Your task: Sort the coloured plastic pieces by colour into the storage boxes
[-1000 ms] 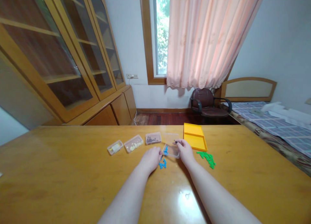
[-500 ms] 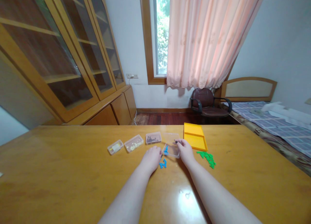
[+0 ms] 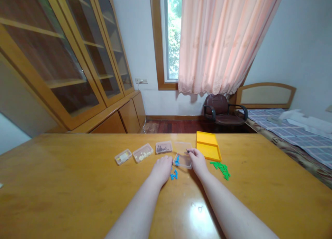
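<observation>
A clear plastic box (image 3: 185, 161) stands open between my hands, with blue pieces (image 3: 177, 160) in its left part. My right hand (image 3: 197, 160) is at the box's right side, its fingertips closed round a small dark piece (image 3: 188, 151). To the left of the box, my left hand (image 3: 162, 167) is closed, fingers curled down; whatever it pinches is hidden. More blue pieces (image 3: 174, 175) lie on the table just beside it. Behind my left hand sits a clear box of dark pieces (image 3: 163, 147). Green pieces (image 3: 222, 169) lie in a loose pile right of my right hand.
An open yellow case (image 3: 209, 150) lies behind the green pile. Further left are a clear box with cream pieces (image 3: 143, 153) and a smaller clear box (image 3: 123, 157). Beyond the wooden table (image 3: 77, 183) stand a chair (image 3: 221, 111) and a bed.
</observation>
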{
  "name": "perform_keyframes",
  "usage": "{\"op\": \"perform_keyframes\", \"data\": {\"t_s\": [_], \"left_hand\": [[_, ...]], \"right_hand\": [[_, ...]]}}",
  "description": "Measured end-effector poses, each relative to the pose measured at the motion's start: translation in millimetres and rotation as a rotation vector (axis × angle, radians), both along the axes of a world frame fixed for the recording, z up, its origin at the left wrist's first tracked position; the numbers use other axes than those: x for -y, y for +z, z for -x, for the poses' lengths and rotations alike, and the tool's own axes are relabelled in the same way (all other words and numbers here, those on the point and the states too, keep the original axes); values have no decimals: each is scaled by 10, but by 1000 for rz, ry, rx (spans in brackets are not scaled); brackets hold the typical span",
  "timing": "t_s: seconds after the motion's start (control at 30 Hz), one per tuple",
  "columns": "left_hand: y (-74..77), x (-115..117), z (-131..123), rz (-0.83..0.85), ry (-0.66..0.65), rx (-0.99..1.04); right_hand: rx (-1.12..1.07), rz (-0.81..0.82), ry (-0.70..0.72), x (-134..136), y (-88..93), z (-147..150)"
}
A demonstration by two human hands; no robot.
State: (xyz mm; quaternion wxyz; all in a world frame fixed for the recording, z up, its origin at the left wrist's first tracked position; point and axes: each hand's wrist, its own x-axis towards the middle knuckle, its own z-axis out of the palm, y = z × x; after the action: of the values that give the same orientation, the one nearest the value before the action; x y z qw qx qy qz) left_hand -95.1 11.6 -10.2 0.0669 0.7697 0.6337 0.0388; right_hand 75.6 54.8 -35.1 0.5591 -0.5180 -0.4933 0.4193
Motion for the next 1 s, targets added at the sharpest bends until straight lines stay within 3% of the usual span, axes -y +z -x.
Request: {"op": "perform_keyframes", "data": {"t_s": [0.6, 0.83, 1.0], "left_hand": [[71, 16, -1, 27, 16, 65], [173, 42, -18, 59, 110, -18], [197, 51, -28, 74, 92, -35]], "right_hand": [[3, 13, 1, -7, -4, -7], [12, 24, 2, 0, 17, -3], [3, 25, 2, 2, 14, 1]]}}
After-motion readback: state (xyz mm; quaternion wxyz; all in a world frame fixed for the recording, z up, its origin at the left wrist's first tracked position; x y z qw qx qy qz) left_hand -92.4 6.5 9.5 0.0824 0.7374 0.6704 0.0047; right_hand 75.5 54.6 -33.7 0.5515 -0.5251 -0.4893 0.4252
